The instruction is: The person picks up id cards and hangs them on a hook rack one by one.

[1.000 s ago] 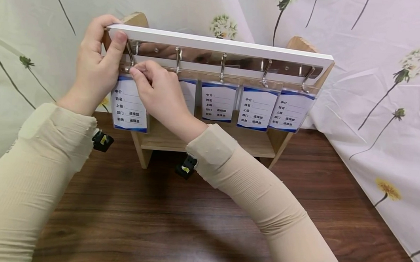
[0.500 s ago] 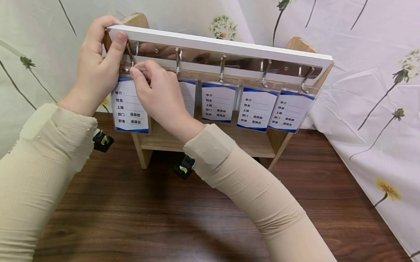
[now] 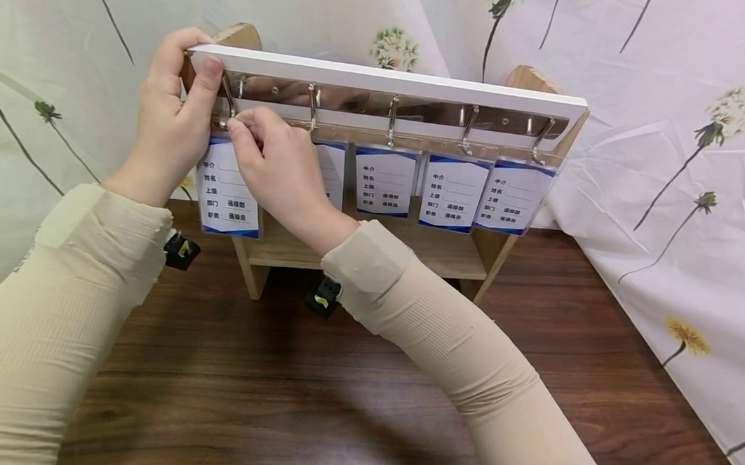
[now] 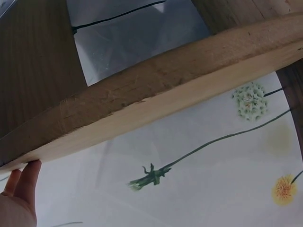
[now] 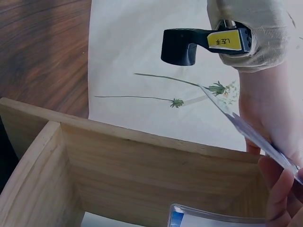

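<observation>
At the left end of a white hook rail (image 3: 387, 72) my left hand (image 3: 174, 120) grips the board, thumb on its front and fingers round the end. My right hand (image 3: 281, 168) pinches the top of the leftmost badge holder (image 3: 227, 197), just by the leftmost metal hook (image 3: 229, 95). That badge holder (image 5: 253, 135) shows nearly edge-on in the right wrist view. Its slot is partly hidden by my fingertips, so I cannot tell whether it sits on the hook. In the left wrist view, fingers (image 4: 28, 184) touch the wooden side panel (image 4: 156, 87).
More badge holders hang on the other hooks, including a middle one (image 3: 384, 184) and a far-right one (image 3: 516, 198); my right hand partly covers the second. Below is a wooden shelf (image 3: 403, 245) standing on a dark wood-grain surface (image 3: 339, 385). Flowered cloth (image 3: 668, 136) surrounds it.
My right wrist has shifted slightly left, and the leftmost badge holder has swayed a little. Both hands keep their hold.
</observation>
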### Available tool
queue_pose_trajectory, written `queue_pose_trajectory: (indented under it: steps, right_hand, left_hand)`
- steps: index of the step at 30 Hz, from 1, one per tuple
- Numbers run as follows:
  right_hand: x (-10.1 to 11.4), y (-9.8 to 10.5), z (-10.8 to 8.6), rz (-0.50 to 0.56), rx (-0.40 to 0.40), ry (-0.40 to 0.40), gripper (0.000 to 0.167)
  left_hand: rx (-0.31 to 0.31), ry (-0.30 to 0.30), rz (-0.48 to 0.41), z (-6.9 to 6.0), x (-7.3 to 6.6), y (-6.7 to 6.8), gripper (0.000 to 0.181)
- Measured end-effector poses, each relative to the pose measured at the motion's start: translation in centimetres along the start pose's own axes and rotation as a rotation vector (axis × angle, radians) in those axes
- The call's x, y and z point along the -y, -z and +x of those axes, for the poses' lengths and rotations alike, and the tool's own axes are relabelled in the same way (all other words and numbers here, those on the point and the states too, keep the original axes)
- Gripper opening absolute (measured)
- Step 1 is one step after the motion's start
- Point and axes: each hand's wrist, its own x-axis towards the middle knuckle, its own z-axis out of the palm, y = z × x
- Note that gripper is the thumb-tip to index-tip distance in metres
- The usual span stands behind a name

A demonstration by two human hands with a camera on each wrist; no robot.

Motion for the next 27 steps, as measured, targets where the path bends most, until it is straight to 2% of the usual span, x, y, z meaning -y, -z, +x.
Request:
queue_pose_trajectory:
  steps: [6, 13, 22, 27]
  right_hand:
    - [-0.02, -0.03, 0.02, 0.006, 0.000, -0.012, 0.025]
    - [-0.18, -0.15, 0.07, 0.012, 0.006, -0.033, 0.025]
    - [-0.48, -0.46, 0.16, -0.059, -0.009, -0.015, 0.027]
    - [-0.56, -0.64, 0.28, -0.094, -0.025, -0.014, 0.028]
  left_hand:
    - [-0.013, 0.031, -0.004, 0.01, -0.29, -0.13, 0.023]
    - [-0.006, -0.002, -0.027, -0.02, 0.03, -0.13, 0.025]
    - [-0.036, 0.098, -0.065, 0.06, 0.31, -0.42, 0.026]
    - [-0.039, 0.109, -0.063, 0.05, 0.26, -0.49, 0.027]
